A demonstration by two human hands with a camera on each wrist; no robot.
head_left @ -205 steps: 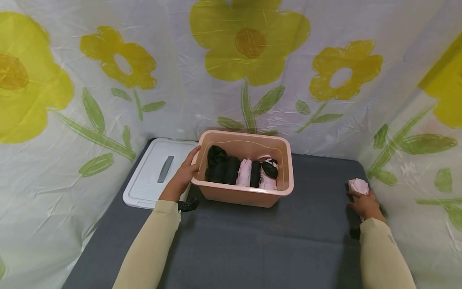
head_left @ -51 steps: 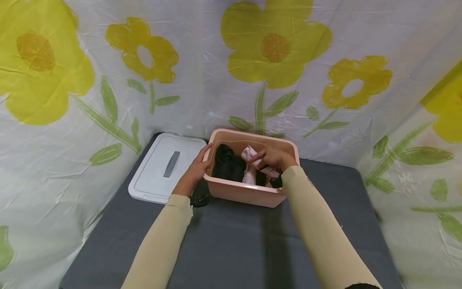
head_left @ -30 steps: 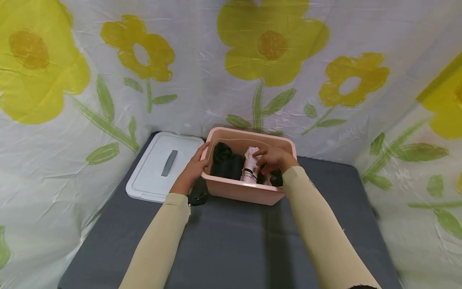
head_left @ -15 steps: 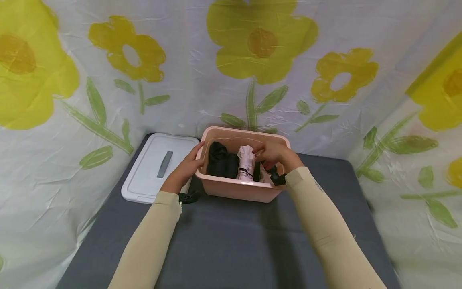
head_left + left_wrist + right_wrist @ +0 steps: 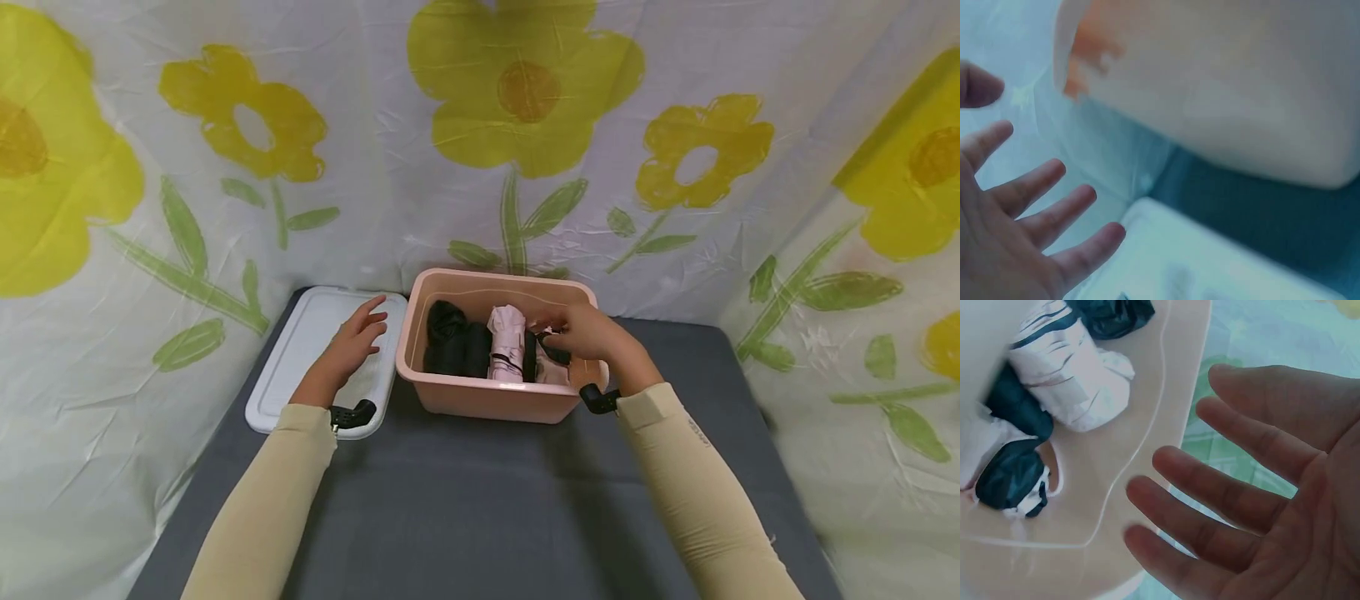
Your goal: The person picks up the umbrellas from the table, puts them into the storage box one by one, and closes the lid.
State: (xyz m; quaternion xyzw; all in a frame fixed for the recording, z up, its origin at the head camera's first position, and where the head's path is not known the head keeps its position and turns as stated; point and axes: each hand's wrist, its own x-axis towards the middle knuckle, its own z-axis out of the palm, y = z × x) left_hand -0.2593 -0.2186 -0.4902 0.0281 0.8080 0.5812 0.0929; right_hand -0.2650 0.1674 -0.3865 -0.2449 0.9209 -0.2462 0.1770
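Observation:
The pink storage bin (image 5: 495, 402) stands at the back of the table. Inside lie a pink roll with a black band (image 5: 507, 342), which looks like a folded umbrella, black rolls (image 5: 477, 350), and a pink-and-black bundle (image 5: 553, 350) at the right end. My left hand (image 5: 348, 343) is off the bin, over the pale lid (image 5: 281, 367), its fingers spread and holding nothing. Above the bin's right side is my right hand (image 5: 592, 333), with relaxed fingers. In the right wrist view, that hand (image 5: 1260, 487) holds nothing; the pink roll (image 5: 1072, 375) lies apart from it.
The lid, with its grey handle hidden behind my left hand, lies flat left of the bin. A dark grey cloth (image 5: 465, 500) covers the table. A flower-printed curtain (image 5: 375, 167) hangs close behind and at both sides.
The pink roll moved from the right of the table into the bin, beside the black rolls. My right hand has let go of it; my left hand has left the bin's rim and moved left.

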